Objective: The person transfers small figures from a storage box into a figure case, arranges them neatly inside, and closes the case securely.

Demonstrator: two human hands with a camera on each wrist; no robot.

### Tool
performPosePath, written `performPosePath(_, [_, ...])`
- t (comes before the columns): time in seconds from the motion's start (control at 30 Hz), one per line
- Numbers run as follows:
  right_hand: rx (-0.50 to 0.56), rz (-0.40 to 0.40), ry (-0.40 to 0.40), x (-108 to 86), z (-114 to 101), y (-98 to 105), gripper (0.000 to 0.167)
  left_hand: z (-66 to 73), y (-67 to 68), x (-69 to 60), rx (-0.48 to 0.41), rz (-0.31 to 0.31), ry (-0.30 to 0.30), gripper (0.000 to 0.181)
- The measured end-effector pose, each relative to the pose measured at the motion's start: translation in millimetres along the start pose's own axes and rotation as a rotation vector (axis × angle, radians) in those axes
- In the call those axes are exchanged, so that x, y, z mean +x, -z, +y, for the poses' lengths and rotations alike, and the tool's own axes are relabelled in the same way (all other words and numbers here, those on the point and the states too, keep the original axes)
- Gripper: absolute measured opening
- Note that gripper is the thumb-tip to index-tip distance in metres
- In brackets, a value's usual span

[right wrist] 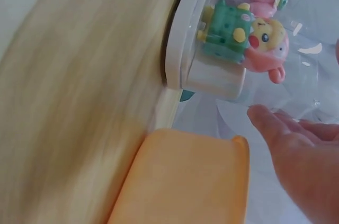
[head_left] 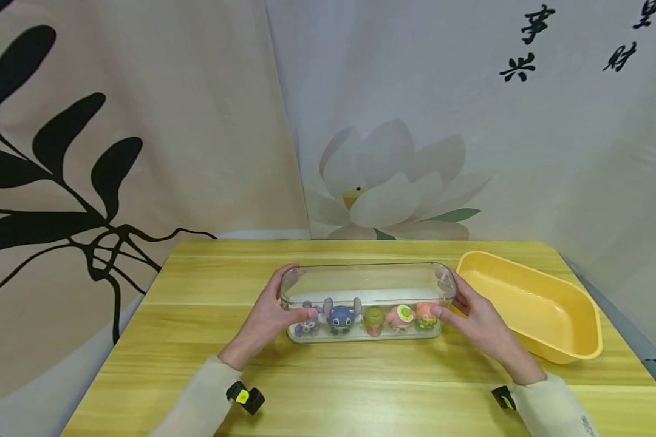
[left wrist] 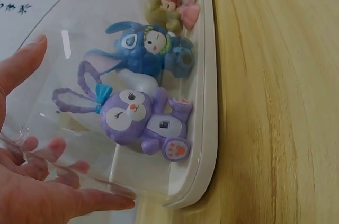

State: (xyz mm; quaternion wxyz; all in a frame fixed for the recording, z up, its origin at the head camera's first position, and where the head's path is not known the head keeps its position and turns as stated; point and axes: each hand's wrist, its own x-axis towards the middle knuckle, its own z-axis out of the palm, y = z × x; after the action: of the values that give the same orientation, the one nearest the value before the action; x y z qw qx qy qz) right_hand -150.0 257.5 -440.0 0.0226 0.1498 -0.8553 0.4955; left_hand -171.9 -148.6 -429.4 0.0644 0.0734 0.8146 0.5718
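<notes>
A long clear plastic cover (head_left: 366,276) stands over a white base (left wrist: 209,102) on the table. In a row on that base sit several toy figures: a purple rabbit (left wrist: 127,118), a blue big-eared figure (head_left: 341,317), an olive-and-pink one (head_left: 374,320) and pink ones such as the one in a green outfit (right wrist: 228,30). My left hand (head_left: 270,309) grips the cover's left end, thumb in front and fingers behind. At the opposite end, my right hand (head_left: 478,318) holds it the same way. Whether the cover is seated on the base cannot be told.
A yellow plastic basin (head_left: 541,303) stands on the right of the wooden table (head_left: 361,388), close behind my right hand and wrist. Behind the table hangs a printed cloth (head_left: 393,91) with a lotus and black characters.
</notes>
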Motion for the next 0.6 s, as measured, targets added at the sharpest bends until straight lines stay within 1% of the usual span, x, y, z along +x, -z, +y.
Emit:
performPosePath(0.1, [-0.007,0.006,-0.01,-0.5,-1,0,0.085,-0.5,0.7,0.7,-0.008,-0.01,0.002,0.098])
performPosePath(0.23, [-0.02,0.022,-0.006,-2.1,-3,-1,0.084,-1.5,2.8,1.6,0.001,-0.029,-0.015,0.099])
performPosePath(0.33, [-0.047,0.032,-0.005,-3.8,-4,-1,0.083,-3.5,5.4,2.6,0.032,-0.049,-0.037,0.101])
performPosePath(0.5, [-0.091,0.039,-0.012,-5.4,-4,-4,0.083,-7.8,9.7,4.8,0.11,-0.074,-0.069,0.104])
performPosePath(0.6, [-0.084,0.035,-0.015,-6.1,-2,-5,0.083,-10.3,11.5,5.0,0.148,-0.078,-0.084,0.105])
